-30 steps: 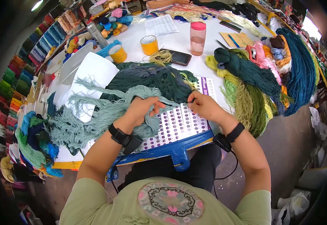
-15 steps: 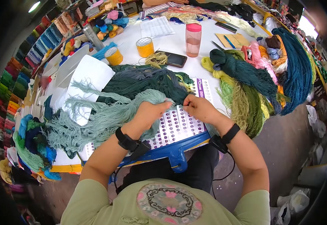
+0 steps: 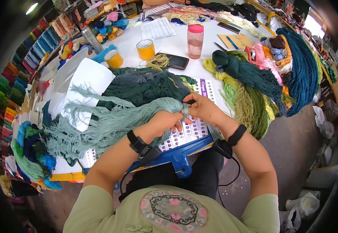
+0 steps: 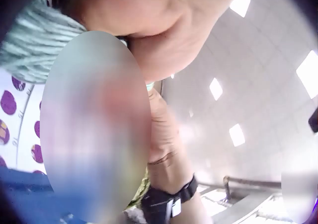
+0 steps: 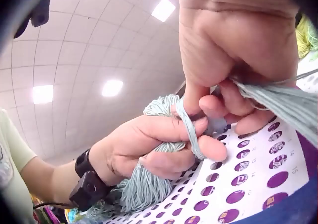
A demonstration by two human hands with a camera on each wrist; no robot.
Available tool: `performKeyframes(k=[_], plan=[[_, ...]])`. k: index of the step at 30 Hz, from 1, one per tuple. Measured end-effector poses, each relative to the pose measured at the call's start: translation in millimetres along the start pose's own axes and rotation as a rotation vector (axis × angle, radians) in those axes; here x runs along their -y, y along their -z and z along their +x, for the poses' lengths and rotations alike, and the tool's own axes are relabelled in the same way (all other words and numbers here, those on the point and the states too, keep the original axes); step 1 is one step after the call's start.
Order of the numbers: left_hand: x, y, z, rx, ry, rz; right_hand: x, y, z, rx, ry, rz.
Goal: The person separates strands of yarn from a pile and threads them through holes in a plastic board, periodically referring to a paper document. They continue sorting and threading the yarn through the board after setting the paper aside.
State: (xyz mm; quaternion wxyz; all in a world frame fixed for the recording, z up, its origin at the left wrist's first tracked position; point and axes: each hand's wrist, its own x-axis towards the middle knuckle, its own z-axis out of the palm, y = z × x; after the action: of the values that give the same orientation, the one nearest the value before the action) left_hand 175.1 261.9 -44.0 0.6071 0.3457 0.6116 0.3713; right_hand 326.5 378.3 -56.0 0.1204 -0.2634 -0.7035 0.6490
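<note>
A pale teal thread skein (image 3: pixel 114 116) lies across the table, its looped end between both hands. My left hand (image 3: pixel 163 122) grips that end; in the right wrist view the left hand (image 5: pixel 149 147) pinches the skein (image 5: pixel 146 184), with a narrow strand passing round its fingertips. Close beside it, my right hand (image 3: pixel 206 110) holds a thin teal bundle (image 5: pixel 283 105), and in the right wrist view the right hand (image 5: pixel 238 45) has curled fingers round it. A white card with purple dots (image 3: pixel 186 134) lies below. In the left wrist view a blurred oval hides most of the grip.
Dark green yarn (image 3: pixel 145 87) lies behind the skein. Beyond it are a phone (image 3: pixel 176 61), two yellow tape rolls (image 3: pixel 145 49) and a pink-lidded bottle (image 3: pixel 195 42). Green and yellow skeins (image 3: pixel 256 99) lie right. A blue clamp-like bar (image 3: pixel 182 155) runs along the front edge.
The left hand has moved right along the skein to meet the right hand, drawing its looped end over the card. A narrow teal strand now shows between the hands.
</note>
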Motion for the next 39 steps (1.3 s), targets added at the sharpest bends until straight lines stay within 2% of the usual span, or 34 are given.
performKeyframes(k=[1,3,5,7,9,11,14,16,17,19,21,23,24,25,27,28,30,31,33,34,35,37,38,39], plan=[[1,0,3,0.000,-0.001,-0.007,4,2,0,0.003,-0.004,-0.005],[-6,4,9,0.081,0.057,0.506,7,6,-1,0.081,-0.030,-0.029],[-6,14,6,0.050,0.097,0.391,-7,10,2,0.109,0.029,-0.102],[0,41,-5,0.034,-0.062,-0.277,-7,13,2,0.157,0.033,-0.419],[-14,68,-34,0.054,-0.109,-0.557,-4,12,-3,0.142,0.020,-0.440],[-11,108,-58,0.194,-0.248,-0.949,-12,14,-4,0.086,0.005,-0.335],[-19,153,-86,0.098,-0.319,-1.096,-13,8,-5,0.011,0.081,-0.405],[-10,175,-86,-0.784,-0.628,-0.729,-14,2,-8,-0.018,0.166,-0.510],[-14,163,-86,-0.784,-0.635,-0.724,-12,1,-7,-0.053,0.244,-0.620],[-21,109,-79,-0.875,-0.718,-0.441,-14,1,-4,-0.057,0.287,-0.626],[-24,60,-67,-0.584,-0.544,0.043,-16,2,-2,-0.051,0.362,-0.647],[2,38,-22,-0.334,-0.468,0.152,-7,-3,-8,-0.079,0.349,-0.644],[-5,24,-25,-0.340,-0.372,0.266,-2,-5,-11,-0.113,0.333,-0.633],[-8,19,-19,-0.339,-0.380,0.261,3,-7,-15,-0.114,0.334,-0.642],[-11,15,-6,-0.209,-0.078,0.481,9,-9,-22,-0.124,0.286,-0.587],[-7,17,-1,-0.203,-0.075,0.478,7,-6,-20,-0.099,0.308,-0.615],[5,31,4,-0.263,-0.224,0.532,1,-6,-16,-0.110,0.331,-0.629],[10,38,4,-0.261,-0.219,0.536,-2,-7,-13,-0.121,0.365,-0.646],[20,53,-2,-0.401,-0.306,0.765,-8,-7,-9,-0.129,0.341,-0.616],[31,60,-5,-0.461,-0.445,0.634,-10,-7,-6,-0.134,0.318,-0.594],[29,66,-17,-0.463,-0.437,0.639,-12,-7,-5,-0.131,0.318,-0.585],[13,77,-47,-0.418,-0.238,0.486,-12,-9,-4,-0.144,0.293,-0.587],[10,83,-53,-0.417,-0.234,0.490,-12,-9,-3,-0.136,0.270,-0.583],[7,88,-58,-0.443,-0.207,0.372,-11,-9,-4,-0.138,0.271,-0.578]])
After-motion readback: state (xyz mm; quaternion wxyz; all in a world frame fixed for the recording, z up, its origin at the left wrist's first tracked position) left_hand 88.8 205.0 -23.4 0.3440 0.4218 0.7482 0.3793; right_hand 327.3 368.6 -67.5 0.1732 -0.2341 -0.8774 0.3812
